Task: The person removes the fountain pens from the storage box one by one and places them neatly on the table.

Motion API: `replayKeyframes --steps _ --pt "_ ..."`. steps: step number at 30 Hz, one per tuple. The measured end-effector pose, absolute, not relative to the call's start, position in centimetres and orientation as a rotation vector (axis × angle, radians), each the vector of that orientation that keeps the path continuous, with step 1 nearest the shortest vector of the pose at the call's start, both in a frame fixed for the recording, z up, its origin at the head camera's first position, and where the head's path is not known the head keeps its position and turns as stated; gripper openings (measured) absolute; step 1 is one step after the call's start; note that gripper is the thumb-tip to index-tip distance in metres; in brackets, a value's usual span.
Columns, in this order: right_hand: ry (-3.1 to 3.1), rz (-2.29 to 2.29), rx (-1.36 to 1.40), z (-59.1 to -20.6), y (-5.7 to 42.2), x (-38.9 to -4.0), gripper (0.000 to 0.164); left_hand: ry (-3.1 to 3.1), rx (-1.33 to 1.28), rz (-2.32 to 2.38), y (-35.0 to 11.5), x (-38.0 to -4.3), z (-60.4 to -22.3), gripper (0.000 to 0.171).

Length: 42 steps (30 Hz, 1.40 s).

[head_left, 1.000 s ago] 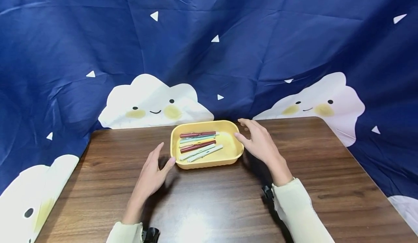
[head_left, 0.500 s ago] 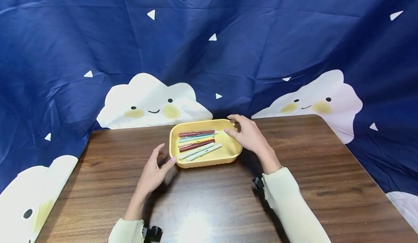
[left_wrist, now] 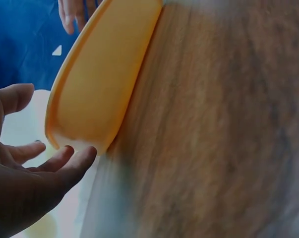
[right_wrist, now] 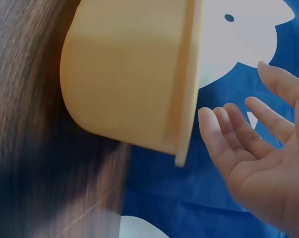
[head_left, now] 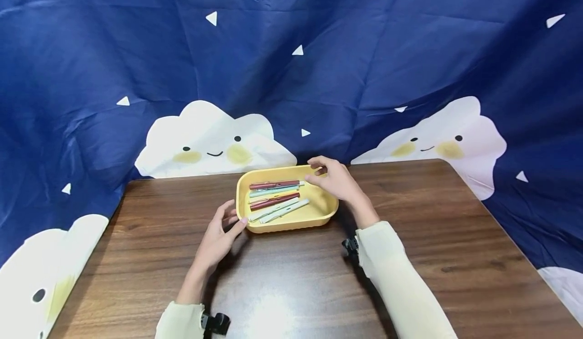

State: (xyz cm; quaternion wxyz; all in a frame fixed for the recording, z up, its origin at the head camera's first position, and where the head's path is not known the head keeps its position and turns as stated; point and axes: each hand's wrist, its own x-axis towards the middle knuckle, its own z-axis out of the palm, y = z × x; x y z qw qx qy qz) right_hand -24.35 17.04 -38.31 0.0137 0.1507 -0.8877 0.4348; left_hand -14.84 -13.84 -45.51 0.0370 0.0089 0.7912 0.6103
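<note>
Watching the left hand [head_left: 216,240]: fingers spread and loosely bent, gripping nothing; I see the thumb tip beside the tray's near left corner, but can't tell whether it touches.
Right hand [head_left: 338,181]: also relaxed and holding nothing, fingertips by the rim at the far right corner.
Yellow tray [head_left: 287,227]: between both hands, standing upright on the tabletop.
Pens: inside, lying side by side toward the tray's left; I make out dark red [head_left: 275,185], light blue and pale green [head_left: 284,211] ones.
Tabletop [head_left: 432,217]: brown wood grain, glare up front.
Backdrop [head_left: 337,76]: blue cloth, smiling clouds.
</note>
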Motion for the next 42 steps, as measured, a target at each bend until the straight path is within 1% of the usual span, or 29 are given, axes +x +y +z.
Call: replayKeyframes --steps 4,15,25,33,42 --pt "-2.770 1.395 0.501 -38.6 16.5 -25.0 0.042 2.396 0.017 1.922 -13.7 -15.0 -45.6 0.065" --pt "-2.822 1.463 0.482 -39.8 15.6 -25.8 0.044 2.246 -0.008 2.101 -13.5 -15.3 -45.8 0.056" --pt "-2.835 1.570 0.430 -41.0 14.9 -26.3 0.045 2.240 -0.033 2.123 -13.3 -15.2 -46.0 0.056" --pt "-2.875 1.563 0.378 -41.8 14.6 -26.7 0.050 2.237 -0.034 2.128 -13.1 -15.2 -46.1 0.056" --pt "-2.860 1.608 0.305 -42.8 14.1 -27.1 0.049 2.225 -0.036 2.131 -13.0 -15.2 -46.0 0.056"
